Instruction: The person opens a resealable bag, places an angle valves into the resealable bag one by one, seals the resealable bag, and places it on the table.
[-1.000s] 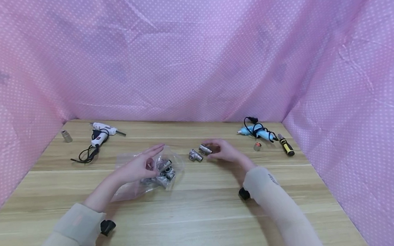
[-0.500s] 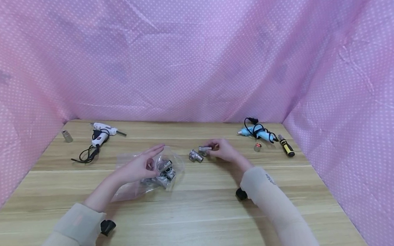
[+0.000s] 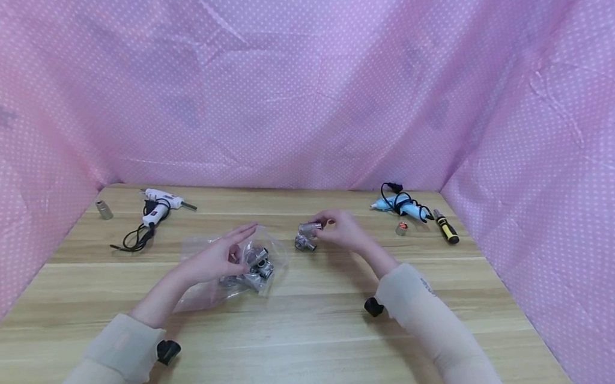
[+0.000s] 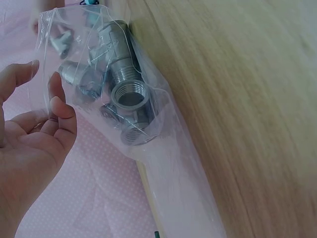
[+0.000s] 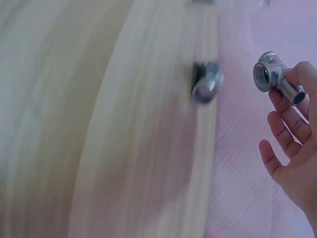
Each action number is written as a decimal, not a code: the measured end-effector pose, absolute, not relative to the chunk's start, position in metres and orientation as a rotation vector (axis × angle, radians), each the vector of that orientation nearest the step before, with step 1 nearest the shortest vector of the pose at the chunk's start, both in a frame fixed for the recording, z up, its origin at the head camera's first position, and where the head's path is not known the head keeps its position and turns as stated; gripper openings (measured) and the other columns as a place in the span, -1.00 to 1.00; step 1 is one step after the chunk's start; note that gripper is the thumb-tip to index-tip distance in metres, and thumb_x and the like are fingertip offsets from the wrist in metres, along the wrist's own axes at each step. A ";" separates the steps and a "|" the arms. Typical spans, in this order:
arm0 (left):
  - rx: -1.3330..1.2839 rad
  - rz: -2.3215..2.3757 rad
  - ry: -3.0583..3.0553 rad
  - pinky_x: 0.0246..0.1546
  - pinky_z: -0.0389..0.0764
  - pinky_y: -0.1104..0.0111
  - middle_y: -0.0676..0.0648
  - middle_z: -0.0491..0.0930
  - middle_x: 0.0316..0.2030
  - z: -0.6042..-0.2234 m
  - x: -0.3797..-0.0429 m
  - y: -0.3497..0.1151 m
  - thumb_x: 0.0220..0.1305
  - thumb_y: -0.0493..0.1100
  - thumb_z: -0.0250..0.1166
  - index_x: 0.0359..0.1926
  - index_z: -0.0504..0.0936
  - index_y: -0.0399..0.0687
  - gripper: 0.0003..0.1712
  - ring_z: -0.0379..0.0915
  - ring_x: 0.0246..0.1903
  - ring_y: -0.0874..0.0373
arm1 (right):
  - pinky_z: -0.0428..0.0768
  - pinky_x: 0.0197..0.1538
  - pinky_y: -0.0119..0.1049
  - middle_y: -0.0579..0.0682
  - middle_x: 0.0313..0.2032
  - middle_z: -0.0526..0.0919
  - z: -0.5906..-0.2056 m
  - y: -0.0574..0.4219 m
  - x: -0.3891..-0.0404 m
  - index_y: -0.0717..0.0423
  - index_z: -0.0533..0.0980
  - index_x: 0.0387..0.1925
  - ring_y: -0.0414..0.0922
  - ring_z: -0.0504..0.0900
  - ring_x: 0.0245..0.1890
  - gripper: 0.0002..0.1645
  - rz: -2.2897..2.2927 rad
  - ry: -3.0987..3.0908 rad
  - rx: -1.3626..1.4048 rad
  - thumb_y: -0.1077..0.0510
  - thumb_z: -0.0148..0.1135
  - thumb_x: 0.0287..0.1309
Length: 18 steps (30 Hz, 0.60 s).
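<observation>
My right hand [image 3: 340, 231] pinches a silvery threaded tee pipe fitting [image 5: 272, 74] between thumb and fingers, raised over the table. A second metal pipe fitting [image 3: 305, 243] lies on the wood just below it and is blurred in the right wrist view. My left hand [image 3: 216, 259] stays at the mouth of a clear plastic bag [image 4: 168, 129], its curled fingers [image 4: 63, 113] at the bag's edge and the thumb apart from them. Inside the bag are several metal pipe fittings [image 4: 130, 94], with wide female threads showing on one.
At the back left are a white glue gun [image 3: 156, 210] with a black cord and a small metal cylinder [image 3: 104, 210]. Toward the back right lie a blue glue gun [image 3: 403, 205], a short red-topped fitting [image 3: 401, 228] and a yellow-black screwdriver [image 3: 446, 227]. Pink dotted cloth [image 3: 300, 96] surrounds the table.
My right hand has taken hold of the pipe fitting, lifted it and carried it left, over the other fitting. The left hand keeps its place at the bag.
</observation>
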State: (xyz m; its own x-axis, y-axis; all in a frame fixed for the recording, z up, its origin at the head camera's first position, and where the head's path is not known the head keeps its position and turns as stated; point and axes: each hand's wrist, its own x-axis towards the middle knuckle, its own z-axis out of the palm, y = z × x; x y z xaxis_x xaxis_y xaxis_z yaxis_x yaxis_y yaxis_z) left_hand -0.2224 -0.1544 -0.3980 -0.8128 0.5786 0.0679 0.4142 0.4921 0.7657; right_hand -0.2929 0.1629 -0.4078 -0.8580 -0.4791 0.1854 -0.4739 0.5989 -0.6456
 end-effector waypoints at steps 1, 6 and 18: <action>0.856 1.218 2.537 -0.50 0.50 0.46 -0.27 0.06 0.38 -0.398 -0.223 -0.155 -0.02 -0.30 0.37 0.45 -0.01 -0.21 0.05 0.36 -0.47 0.21 | 0.50 0.08 -0.10 -0.08 -0.24 0.67 -0.406 0.159 -0.290 0.08 0.62 -0.11 -0.16 0.56 -0.18 -0.67 -1.130 2.805 -0.849 0.12 0.31 0.03; 0.856 1.210 2.539 -0.49 0.50 0.46 -0.26 0.05 0.39 -0.399 -0.224 -0.154 -0.02 -0.31 0.36 0.45 0.00 -0.23 0.04 0.36 -0.46 0.20 | 0.55 0.01 -0.07 -0.08 -0.26 0.69 -0.400 0.139 -0.278 0.09 0.63 -0.15 -0.17 0.58 -0.22 -0.69 -1.165 2.819 -0.924 0.13 0.34 0.00; 0.861 1.243 2.499 -0.47 0.56 0.42 -0.29 0.08 0.36 -0.397 -0.222 -0.154 0.00 -0.33 0.34 0.45 -0.02 -0.20 0.04 0.43 -0.45 0.21 | 0.62 -0.13 -0.16 0.01 -0.30 0.69 -0.413 0.088 -0.249 0.18 0.57 -0.20 -0.17 0.61 -0.30 -0.69 -1.297 2.638 -1.044 0.21 0.39 -0.04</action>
